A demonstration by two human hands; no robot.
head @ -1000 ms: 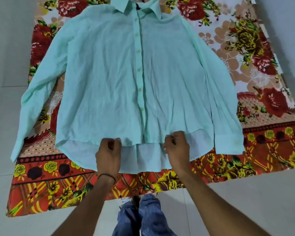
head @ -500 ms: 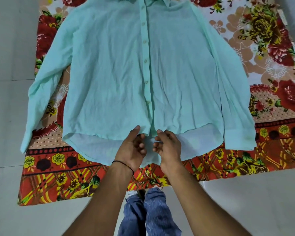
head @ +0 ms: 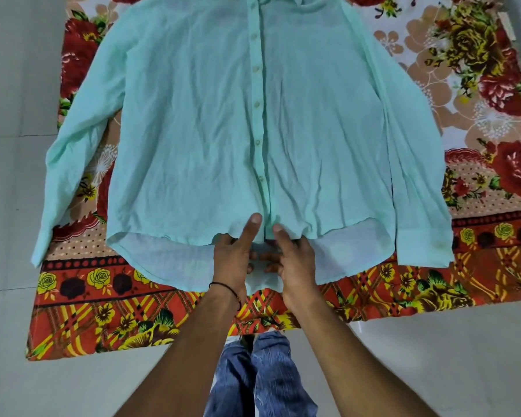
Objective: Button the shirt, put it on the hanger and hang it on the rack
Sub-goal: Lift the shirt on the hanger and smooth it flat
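On the floral cloth spread over the grey floor, directly ahead of my knees:

Item: shirt, pale mint, long-sleeved. Laid flat, front up, collar away from me, sleeves spread out to either side, hem nearest me. Placket runs down the centre with a row of small pale buttons showing.

Handling, as I judge it: thin, light, very soft fabric, finely creased, slightly sheer at the back tail below the front hem. It will bunch and slide under a careless pull, and has no stiffness of its own except along the doubled placket and the collar. Best taken by the placket edges for buttoning, and later by the shoulders or collar for the hanger.

Left hand: at the bottom of the placket, index finger laid straight along the front panel, other fingers curled under the hem, pinching the left edge.

Right hand: just beside it, knuckles nearly touching, index finger extended onto the fabric, remaining fingers tucked beneath the right edge.

Whether a button is between my fingers I cannot tell; the lowest part of the placket is covered by both hands.

Hanger, rack: not in view.
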